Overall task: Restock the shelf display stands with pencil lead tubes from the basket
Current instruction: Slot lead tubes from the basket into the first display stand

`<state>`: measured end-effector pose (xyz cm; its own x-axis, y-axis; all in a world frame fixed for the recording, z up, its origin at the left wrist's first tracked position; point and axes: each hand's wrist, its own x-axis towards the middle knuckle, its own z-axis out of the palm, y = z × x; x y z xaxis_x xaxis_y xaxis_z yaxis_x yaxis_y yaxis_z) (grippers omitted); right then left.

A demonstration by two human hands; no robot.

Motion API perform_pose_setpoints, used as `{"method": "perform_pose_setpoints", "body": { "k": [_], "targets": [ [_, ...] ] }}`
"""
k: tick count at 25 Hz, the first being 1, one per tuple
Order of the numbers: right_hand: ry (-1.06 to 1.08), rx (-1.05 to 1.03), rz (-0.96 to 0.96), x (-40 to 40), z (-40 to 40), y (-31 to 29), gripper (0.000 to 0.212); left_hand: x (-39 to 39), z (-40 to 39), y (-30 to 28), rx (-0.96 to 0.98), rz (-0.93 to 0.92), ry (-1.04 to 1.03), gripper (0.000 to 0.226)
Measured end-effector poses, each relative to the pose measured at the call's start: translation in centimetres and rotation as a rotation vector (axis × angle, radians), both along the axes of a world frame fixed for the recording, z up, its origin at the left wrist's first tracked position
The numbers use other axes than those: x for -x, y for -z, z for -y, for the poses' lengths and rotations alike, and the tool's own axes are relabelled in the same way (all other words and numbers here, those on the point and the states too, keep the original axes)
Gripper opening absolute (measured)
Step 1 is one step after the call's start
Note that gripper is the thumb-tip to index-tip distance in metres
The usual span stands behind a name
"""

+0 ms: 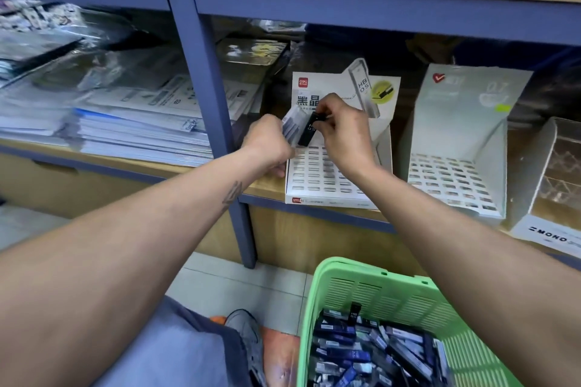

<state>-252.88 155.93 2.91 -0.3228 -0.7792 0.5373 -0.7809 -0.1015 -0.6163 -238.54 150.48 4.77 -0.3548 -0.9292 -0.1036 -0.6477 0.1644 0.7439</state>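
Head view: a person restocking a stationery shelf (132,163) works over the near display stand (327,181), a white card tray of small slots below a printed backboard. Every slot that shows looks unfilled, though motion blur and the two hands hide the top rows. The second display stand (456,179), just to its right, also shows rows of open slots. By these signs the restocking has barely begun.

The green basket (342,286) on the floor below the shelf is heaped with pencil lead tubes (361,358), dark and blue cases lying loose, with one standing upright at the back of the pile. Nearly the whole supply, then, appears to be waiting.

The left hand (267,143) is curled round a small bunch of pale tubes (292,124) that fan upward from its fist, held above the stand's upper left corner. The right hand (342,132) pinches a single black tube (309,130) marked HB 0.5 between thumb and bent fingers (327,104); the tube hangs tilted, its lower end just above the top row of slots and not yet seated in one. It lies right beside the left hand's bunch; whether they touch cannot be told.

A clear case labelled MONO (553,195) stands at the far right, and stacked plastic-wrapped paper goods (125,129) fill the bay to the left.
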Motion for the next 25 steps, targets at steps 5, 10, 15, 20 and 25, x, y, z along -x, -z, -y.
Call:
{"method": "perform_pose_setpoints", "body": {
  "k": [5,10,15,20,25],
  "targets": [
    [-0.036,-0.017,-0.103,-0.3,0.5,0.0,0.019,-0.1,0.2,0.4,-0.106,-0.037,-0.038,0.026],
    [-0.02,-0.066,-0.021,-0.5,1.6,-0.8,0.024,-0.1,0.3,0.2,-0.184,-0.089,-0.06,0.032],
    [-0.032,-0.084,0.011,-0.8,1.9,-0.7,0.024,-0.1,0.4,0.2,-0.19,-0.085,-0.061,0.03],
    [0.026,-0.108,-0.162,-0.2,2.5,-0.6,0.024,0.0,0.4,0.1,-0.177,-0.072,-0.063,0.03],
    [0.089,-0.241,-0.324,-0.9,1.4,-0.7,0.037,-0.2,0.3,0.0,-0.157,-0.042,-0.037,0.029]
  ]
}}
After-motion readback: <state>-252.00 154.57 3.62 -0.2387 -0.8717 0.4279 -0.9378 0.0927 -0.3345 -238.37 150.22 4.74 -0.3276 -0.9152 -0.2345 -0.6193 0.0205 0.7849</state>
